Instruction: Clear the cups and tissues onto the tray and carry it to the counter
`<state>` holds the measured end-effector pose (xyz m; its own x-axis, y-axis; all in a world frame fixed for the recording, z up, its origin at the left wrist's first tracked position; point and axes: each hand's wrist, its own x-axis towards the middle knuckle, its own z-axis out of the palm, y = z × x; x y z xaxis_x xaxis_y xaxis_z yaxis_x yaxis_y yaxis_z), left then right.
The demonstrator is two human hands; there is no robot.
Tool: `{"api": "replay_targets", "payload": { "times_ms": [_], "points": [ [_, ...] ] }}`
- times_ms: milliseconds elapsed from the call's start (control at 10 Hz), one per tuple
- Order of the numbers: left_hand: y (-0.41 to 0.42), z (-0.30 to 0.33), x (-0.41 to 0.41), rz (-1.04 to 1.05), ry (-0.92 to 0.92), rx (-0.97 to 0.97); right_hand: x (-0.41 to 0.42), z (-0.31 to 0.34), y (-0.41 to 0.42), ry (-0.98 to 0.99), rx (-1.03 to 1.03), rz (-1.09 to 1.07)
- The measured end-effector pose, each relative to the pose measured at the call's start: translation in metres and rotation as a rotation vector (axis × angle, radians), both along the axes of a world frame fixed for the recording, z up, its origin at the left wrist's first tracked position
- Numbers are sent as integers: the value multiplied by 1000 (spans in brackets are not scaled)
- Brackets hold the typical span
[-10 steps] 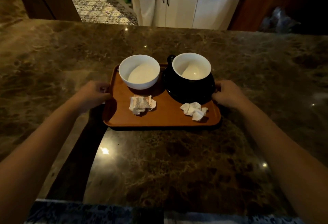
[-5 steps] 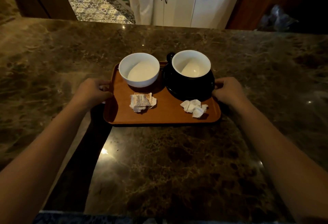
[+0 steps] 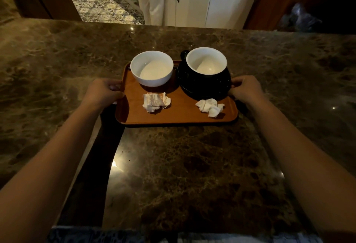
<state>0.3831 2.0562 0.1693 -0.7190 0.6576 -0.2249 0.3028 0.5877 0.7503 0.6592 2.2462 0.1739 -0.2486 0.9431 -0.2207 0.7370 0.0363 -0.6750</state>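
Brown tray [image 3: 179, 114] on marble counter [image 3: 192, 175], gripped between both hands [image 3: 104, 92].

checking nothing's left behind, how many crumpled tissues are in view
2, both on the tray: one printed tissue in front of the white cup, one plain white tissue in front of the black cup. None shows on the marble top.

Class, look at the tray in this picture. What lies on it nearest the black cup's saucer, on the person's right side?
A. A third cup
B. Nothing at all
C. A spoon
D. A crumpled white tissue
D: a crumpled white tissue lies on the tray just in front of the black cup and its saucer, near the right hand.
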Motion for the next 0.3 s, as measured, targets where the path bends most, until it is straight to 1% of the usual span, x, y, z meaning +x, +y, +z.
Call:
{"api": "replay_targets", "payload": {
  "times_ms": [100, 200, 300],
  "points": [
    [-4, 0, 1, 4, 3, 15, 2, 1, -2, 7, -13, 9],
    [-12, -1, 3, -16, -12, 44, 7, -2, -4, 63, -60, -3],
    [-25, 1, 4, -48, -9, 59, 11, 0, -12, 81, -25, -39]
  ]
}}
